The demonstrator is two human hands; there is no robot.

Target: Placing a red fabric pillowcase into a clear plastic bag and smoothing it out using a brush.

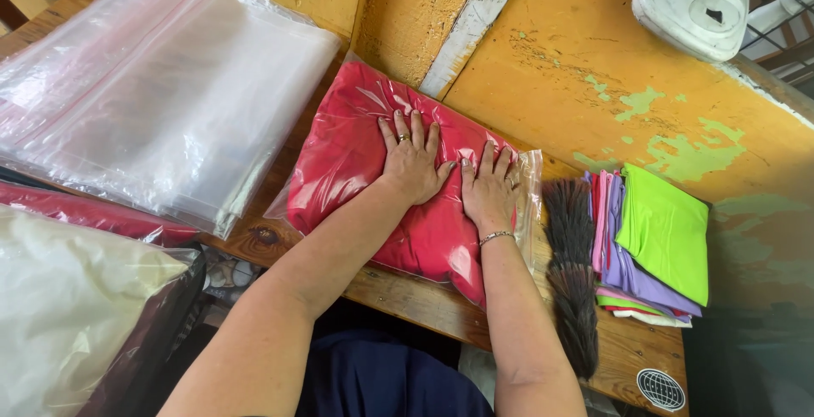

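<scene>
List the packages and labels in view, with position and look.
Bagged red garment: clear bag, centre, under left hand and right hand.
Stack of empty clear bags: upper left.
Bagged white fabric: lower left.
Round sticker: table's lower right corner, white with dark grid.

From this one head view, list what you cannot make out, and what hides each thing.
- Red garment in its clear bag: its middle lies under the left hand and right hand.
- White object, top right: cut off by the frame edge.
- Folded cloths: the green cloth covers all but their edges.
</scene>
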